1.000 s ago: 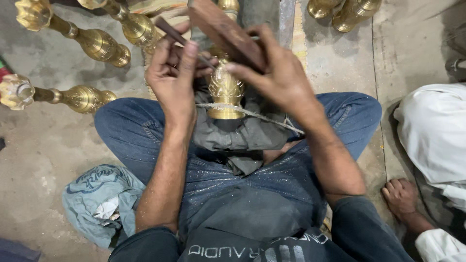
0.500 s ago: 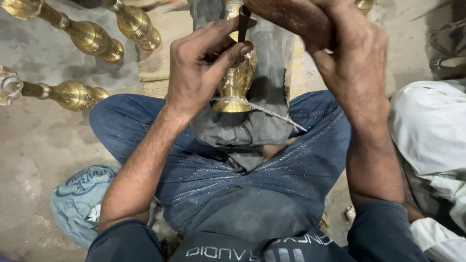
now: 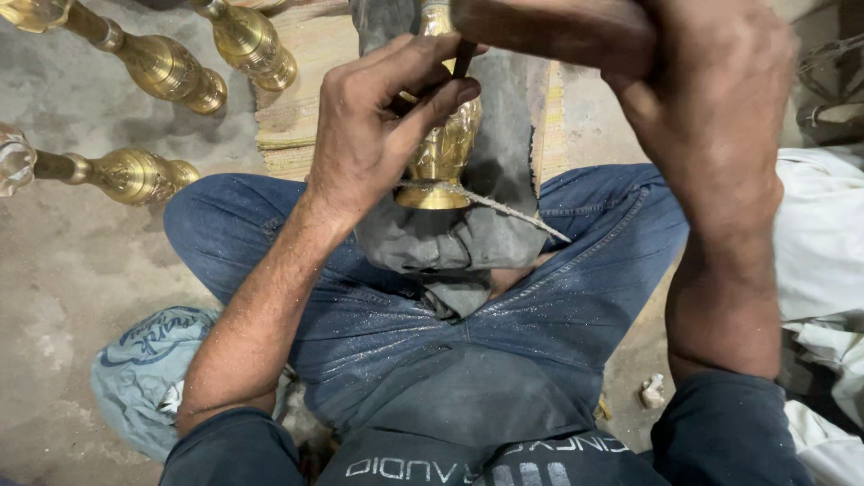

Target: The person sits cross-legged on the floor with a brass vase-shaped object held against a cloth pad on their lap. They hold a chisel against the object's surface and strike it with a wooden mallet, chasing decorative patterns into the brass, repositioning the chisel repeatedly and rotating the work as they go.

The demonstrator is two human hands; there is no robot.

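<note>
a: left hand (image 3: pixel 378 135) pinches a thin chisel (image 3: pixel 463 59) on the brass vase (image 3: pixel 441 148) over the lap; right hand (image 3: pixel 711 99) fists a wooden mallet (image 3: pixel 549 31).
b: a glancing blow could skid the tip and scar the brass, or hit fingers.

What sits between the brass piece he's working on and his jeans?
In the head view, a grey cloth lies bunched between the brass piece and the jeans; a thin cord crosses the piece's lower rim.

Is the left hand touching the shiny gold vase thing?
Touching. The head view shows the left hand lying against the brass piece, its fingers pinching a thin dark tool against the side, no gap visible.
</note>
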